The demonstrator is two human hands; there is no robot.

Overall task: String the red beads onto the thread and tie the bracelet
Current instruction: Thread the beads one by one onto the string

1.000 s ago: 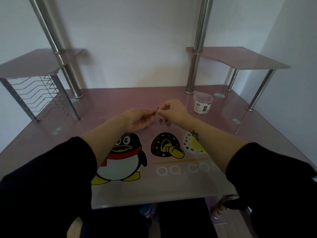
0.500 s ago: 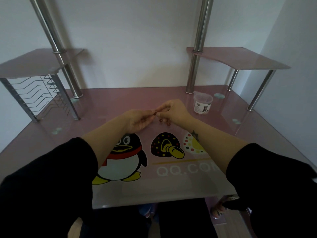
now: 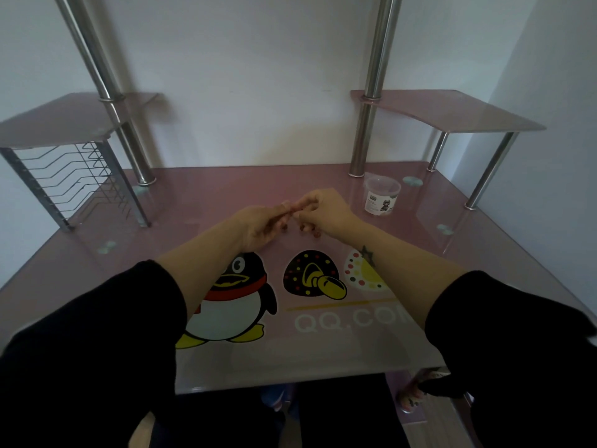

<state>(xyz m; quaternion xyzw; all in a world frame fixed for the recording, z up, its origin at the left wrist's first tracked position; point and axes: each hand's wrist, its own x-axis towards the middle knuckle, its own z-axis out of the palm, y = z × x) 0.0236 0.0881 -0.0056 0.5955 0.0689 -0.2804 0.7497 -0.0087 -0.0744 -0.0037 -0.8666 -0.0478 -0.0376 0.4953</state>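
My left hand (image 3: 260, 223) and my right hand (image 3: 323, 210) meet fingertip to fingertip above the middle of the pink glass desk (image 3: 200, 202). Between the fingertips sits a small red bead (image 3: 298, 207), pinched by my right hand. My left fingers are curled and pinch close to it; the thread itself is too thin to make out. A few loose red beads (image 3: 315, 233) lie on the glass under my right hand, and one more red bead (image 3: 285, 225) shows by my left fingers.
A clear plastic cup (image 3: 380, 196) with a label stands behind and to the right of my hands. Two chrome posts (image 3: 366, 130) rise from the back of the desk. Side shelves flank it, with a wire rack (image 3: 74, 179) on the left.
My left hand has shifted slightly right and up, so its fingertips now overlap those of my right hand. The beads on the glass have not moved.
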